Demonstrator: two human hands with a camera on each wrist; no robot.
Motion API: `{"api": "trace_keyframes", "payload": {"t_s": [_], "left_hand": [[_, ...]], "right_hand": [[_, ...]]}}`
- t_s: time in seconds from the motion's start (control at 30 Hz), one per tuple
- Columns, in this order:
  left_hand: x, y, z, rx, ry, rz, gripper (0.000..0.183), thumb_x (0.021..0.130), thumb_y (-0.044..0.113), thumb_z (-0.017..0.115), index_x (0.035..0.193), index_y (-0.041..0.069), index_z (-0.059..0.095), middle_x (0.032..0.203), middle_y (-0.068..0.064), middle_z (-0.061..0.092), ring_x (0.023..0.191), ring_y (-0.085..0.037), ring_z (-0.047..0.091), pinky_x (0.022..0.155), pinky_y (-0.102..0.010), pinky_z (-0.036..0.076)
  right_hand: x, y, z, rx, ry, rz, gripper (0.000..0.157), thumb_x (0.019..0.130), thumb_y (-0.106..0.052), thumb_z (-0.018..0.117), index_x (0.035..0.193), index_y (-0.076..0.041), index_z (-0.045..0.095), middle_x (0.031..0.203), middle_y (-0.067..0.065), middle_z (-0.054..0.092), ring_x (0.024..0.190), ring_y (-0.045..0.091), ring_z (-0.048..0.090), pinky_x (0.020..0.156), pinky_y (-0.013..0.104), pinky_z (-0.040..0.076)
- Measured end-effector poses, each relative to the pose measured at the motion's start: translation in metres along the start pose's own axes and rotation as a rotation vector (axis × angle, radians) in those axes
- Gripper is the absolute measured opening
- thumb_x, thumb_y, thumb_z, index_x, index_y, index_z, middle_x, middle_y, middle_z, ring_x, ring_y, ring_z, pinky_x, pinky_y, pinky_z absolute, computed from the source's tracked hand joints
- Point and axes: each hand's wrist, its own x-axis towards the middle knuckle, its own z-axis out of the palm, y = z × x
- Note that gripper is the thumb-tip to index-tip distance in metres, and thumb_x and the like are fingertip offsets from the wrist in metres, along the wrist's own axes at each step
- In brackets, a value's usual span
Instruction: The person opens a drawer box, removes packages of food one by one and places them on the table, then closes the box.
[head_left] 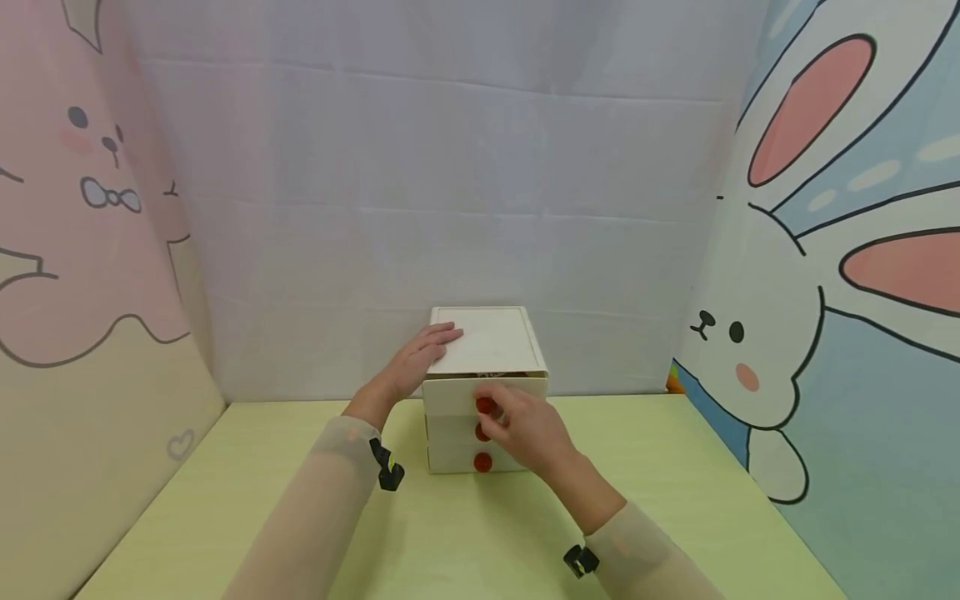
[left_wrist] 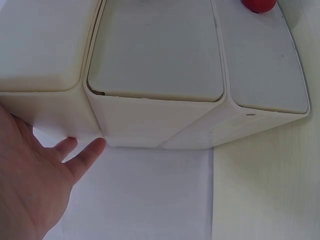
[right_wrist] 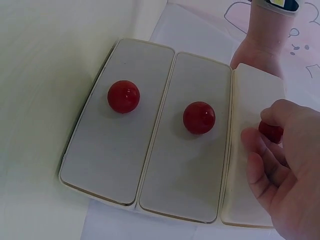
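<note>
A small white drawer box [head_left: 491, 333] stands on the table with its drawer fronts facing me. Three red round knobs run down its front. My right hand [head_left: 528, 429] pinches the top knob [right_wrist: 271, 132] between thumb and fingers. The top drawer [head_left: 448, 398] sits slightly forward, with a narrow dark gap behind its upper edge. Fingers extended, my left hand [head_left: 412, 364] rests on the upper left side of the box. Below, the middle knob [right_wrist: 199, 118] and the bottom knob [right_wrist: 123, 97] are untouched, and their drawers look closed.
The pale yellow-green table [head_left: 300, 517] extends around the box. Behind it hangs a white cloth backdrop [head_left: 450, 167]. Side panels with cartoon animals [head_left: 750, 350] stand to the left and right. Each wrist wears a small black camera mount [head_left: 387, 467].
</note>
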Motion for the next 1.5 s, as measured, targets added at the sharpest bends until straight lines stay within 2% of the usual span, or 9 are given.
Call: {"api": "trace_keyframes", "payload": {"t_s": [0.23, 0.5, 0.93, 1.5], "left_hand": [[0.001, -0.001, -0.001, 0.001, -0.007, -0.001, 0.054, 0.118, 0.023, 0.031, 0.167, 0.008, 0.046, 0.183, -0.012, 0.026, 0.171, -0.040, 0.016, 0.135, -0.069, 0.016], [0.000, -0.001, -0.001, -0.003, -0.007, -0.001, 0.053, 0.118, 0.021, 0.032, 0.167, 0.007, 0.046, 0.182, -0.012, 0.026, 0.171, -0.041, 0.016, 0.135, -0.069, 0.017], [0.001, 0.001, -0.001, -0.017, -0.002, 0.006, 0.053, 0.118, 0.022, 0.033, 0.166, 0.008, 0.048, 0.183, -0.011, 0.026, 0.171, -0.039, 0.015, 0.135, -0.068, 0.016], [0.001, -0.002, 0.001, -0.025, 0.006, 0.018, 0.053, 0.118, 0.020, 0.032, 0.166, 0.005, 0.048, 0.182, -0.015, 0.026, 0.171, -0.042, 0.015, 0.135, -0.069, 0.015]], "right_hand": [[-0.003, -0.003, -0.002, -0.040, 0.013, -0.026, 0.028, 0.097, -0.014, 0.083, 0.124, -0.013, 0.075, 0.105, -0.002, 0.082, 0.085, 0.012, 0.077, 0.056, 0.017, 0.048], [-0.008, -0.006, -0.004, -0.061, 0.035, -0.051, 0.028, 0.097, -0.016, 0.084, 0.123, -0.016, 0.074, 0.102, -0.005, 0.082, 0.086, 0.009, 0.078, 0.059, 0.017, 0.052], [-0.015, -0.011, -0.007, -0.054, 0.065, -0.092, 0.030, 0.095, -0.016, 0.086, 0.123, -0.015, 0.074, 0.099, -0.004, 0.081, 0.082, 0.010, 0.077, 0.057, 0.015, 0.050], [-0.026, -0.014, -0.008, -0.075, 0.098, -0.143, 0.033, 0.092, -0.015, 0.089, 0.121, -0.015, 0.074, 0.103, -0.004, 0.081, 0.081, 0.007, 0.076, 0.058, 0.018, 0.054]]}}
